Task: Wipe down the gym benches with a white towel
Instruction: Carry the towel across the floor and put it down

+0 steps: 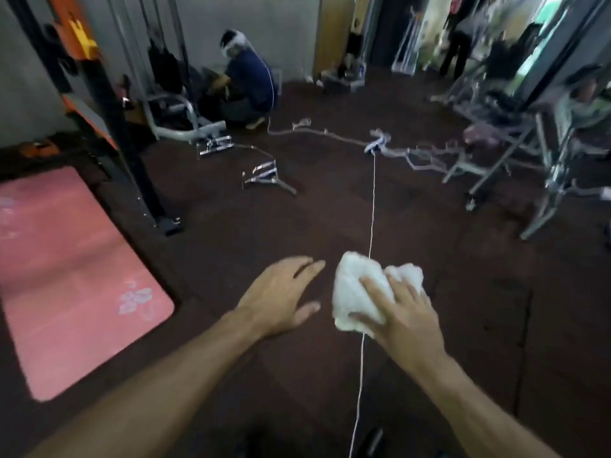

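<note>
My right hand (401, 312) holds a bunched white towel (355, 289) out in front of me, above the dark rubber floor. My left hand (281, 299) is beside it, a short gap to the left, fingers spread and holding nothing. No bench lies under my hands. A grey-framed bench or machine (185, 123) stands at the far left, next to a crouching person (246, 84). The view is motion-blurred.
A pink mat (69, 276) lies on the floor at the left, beside a black and orange rack post (109, 104). A thin white cable (372, 206) runs across the floor towards tangled cords (380, 142). Metal frames (515, 160) crowd the right. People stand at the back right.
</note>
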The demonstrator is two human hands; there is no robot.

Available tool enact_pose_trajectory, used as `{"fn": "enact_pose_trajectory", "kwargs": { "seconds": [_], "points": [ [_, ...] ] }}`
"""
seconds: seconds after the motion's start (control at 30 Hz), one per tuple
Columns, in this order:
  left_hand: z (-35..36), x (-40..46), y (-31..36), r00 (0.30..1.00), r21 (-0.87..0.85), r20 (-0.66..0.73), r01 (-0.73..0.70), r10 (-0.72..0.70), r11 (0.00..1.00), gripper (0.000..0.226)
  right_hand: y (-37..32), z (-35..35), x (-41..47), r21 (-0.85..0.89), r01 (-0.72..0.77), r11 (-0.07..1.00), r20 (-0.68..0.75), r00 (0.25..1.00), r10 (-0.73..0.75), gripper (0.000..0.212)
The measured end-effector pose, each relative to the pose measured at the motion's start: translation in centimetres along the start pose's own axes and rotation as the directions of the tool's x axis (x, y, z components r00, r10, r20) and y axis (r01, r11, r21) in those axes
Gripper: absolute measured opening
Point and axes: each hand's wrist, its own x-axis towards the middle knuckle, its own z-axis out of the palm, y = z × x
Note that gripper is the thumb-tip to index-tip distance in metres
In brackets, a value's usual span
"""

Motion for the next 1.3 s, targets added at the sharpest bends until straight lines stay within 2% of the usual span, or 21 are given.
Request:
{"fn": "enact_pose_trajectory", "kwargs": {
  "seconds": [0.03, 0.1, 0.27, 0.33, 0.43, 0.63, 0.77, 0.83, 1.1, 1.17, 1.3],
  "points": [
    [-0.3, 2.5, -4.0, 0.999, -0.006, 0.035, -0.03, 0.03, 1.0, 0.075, -1.1, 1.5, 3.1, 0.002, -0.052, 0.999, -0.017, 0.999, 0.052, 0.061],
    [-1.0, 4.3, -6.9, 0.999, 0.0, -0.009, -0.035, 0.035, 0.999, 0.074, -2.1, 1.5, 5.6, 0.022, -0.002, 1.0, -0.039, 0.999, 0.003, 0.059],
    [-2.2, 14.5, -16.0, 0.995, -0.025, 0.094, -0.028, 0.031, 0.999, 0.078, -1.6, 4.8, 19.0, -0.029, -0.046, 0.999, -0.047, 0.998, 0.045, 0.059],
    [-2.3, 19.3, -19.5, 0.996, -0.006, 0.082, -0.045, 0.046, 0.999, 0.079, -0.9, 7.0, 25.0, -0.021, -0.058, 0.998, -0.052, 0.997, 0.057, 0.06],
    [-1.9, 26.5, -24.7, 0.997, -0.004, 0.058, -0.052, 0.052, 0.999, 0.081, 0.8, 10.4, 33.6, -0.071, -0.003, 0.997, -0.104, 0.995, -0.004, 0.06],
    [-2.2, 41.7, -36.1, 0.999, 0.048, 0.049, -0.014, 0.011, 0.999, 0.089, 4.9, 17.4, 52.5, -0.046, 0.012, 0.999, -0.133, 0.991, -0.018, 0.058],
    [-2.7, 51.0, -42.6, 1.0, 0.055, 0.005, 0.002, -0.002, 0.998, 0.094, 7.6, 20.2, 62.9, -0.02, 0.034, 0.999, -0.1, 0.994, -0.036, 0.058],
    [-2.1, 55.7, -45.2, 1.0, 0.044, 0.026, 0.0, -0.001, 0.999, 0.095, 9.6, 21.7, 67.6, -0.048, 0.043, 0.998, -0.095, 0.994, -0.048, 0.057],
    [3.5, 77.8, -55.7, 0.993, 0.003, 0.1, -0.069, 0.069, 0.998, 0.098, 19.1, 29.3, 86.4, -0.102, -0.107, 0.989, -0.048, 0.994, 0.103, 0.057],
    [3.6, 83.7, -58.3, 0.985, -0.02, 0.15, -0.087, 0.09, 0.996, 0.098, 21.5, 30.7, 91.8, -0.098, -0.148, 0.984, -0.029, 0.989, 0.146, 0.058],
    [3.6, 96.2, -63.6, 0.98, -0.014, 0.146, -0.137, 0.138, 0.99, 0.097, 26.1, 32.8, 102.2, -0.145, -0.208, 0.967, -0.041, 0.978, 0.204, 0.058]
  ]
}}
